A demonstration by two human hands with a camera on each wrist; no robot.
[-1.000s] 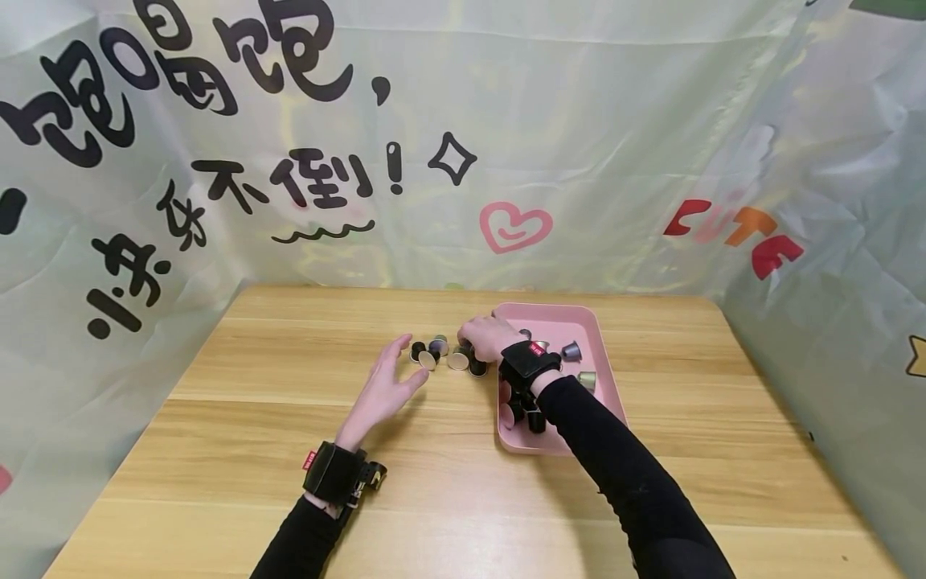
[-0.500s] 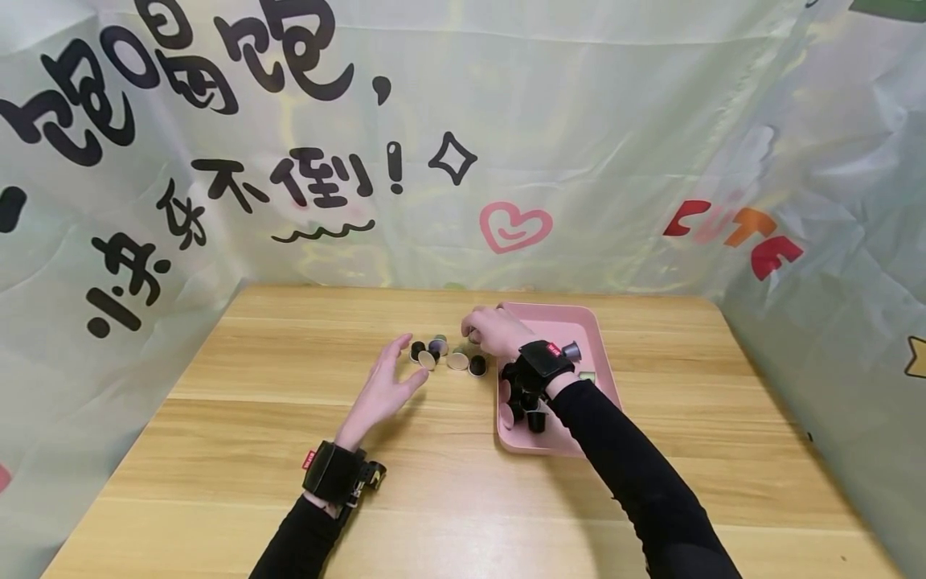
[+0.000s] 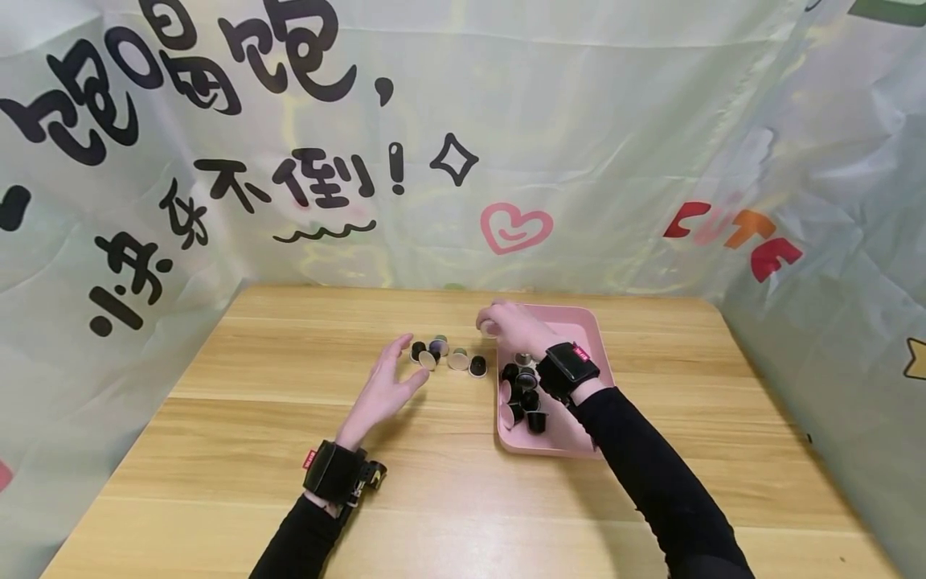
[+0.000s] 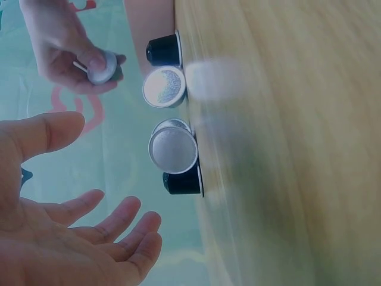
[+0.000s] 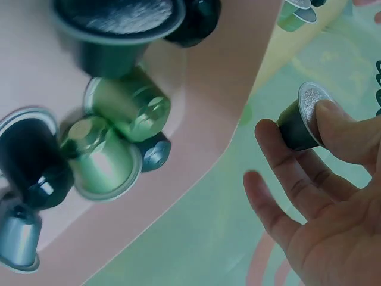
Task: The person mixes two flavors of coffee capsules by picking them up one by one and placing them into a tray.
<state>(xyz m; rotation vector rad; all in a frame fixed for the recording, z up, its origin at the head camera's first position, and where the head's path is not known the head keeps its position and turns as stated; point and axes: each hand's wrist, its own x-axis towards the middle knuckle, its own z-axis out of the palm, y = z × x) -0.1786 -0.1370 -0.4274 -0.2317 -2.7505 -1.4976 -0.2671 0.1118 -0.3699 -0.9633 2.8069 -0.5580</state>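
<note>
At the far left corner of the pink tray (image 3: pixel 579 316), my right hand (image 3: pixel 517 328) is raised and pinches a coffee capsule (image 5: pixel 296 129) between thumb and fingers. The capsule has a dark body and a silvery foil lid, which also faces the left wrist camera. My left hand (image 3: pixel 388 392) stays left of the tray, thumb and fingers spread apart, holding nothing. Just beyond its fingertips a small group of coffee capsules (image 3: pixel 428 360) stands on the table. Nearer the tray are a pale-lidded capsule (image 3: pixel 458 360) and a black capsule (image 3: pixel 477 367).
Several capsules lie jumbled in the tray, among them a black one (image 3: pixel 536 422) and a green one (image 5: pixel 102 159). My right forearm covers part of the tray. A printed cloth backdrop (image 3: pixel 615 161) rises behind the wooden table (image 3: pixel 434 498).
My right hand has lifted a capsule from the group on the table and moved right with it toward the tray's far left corner. The left hand has kept its place.
</note>
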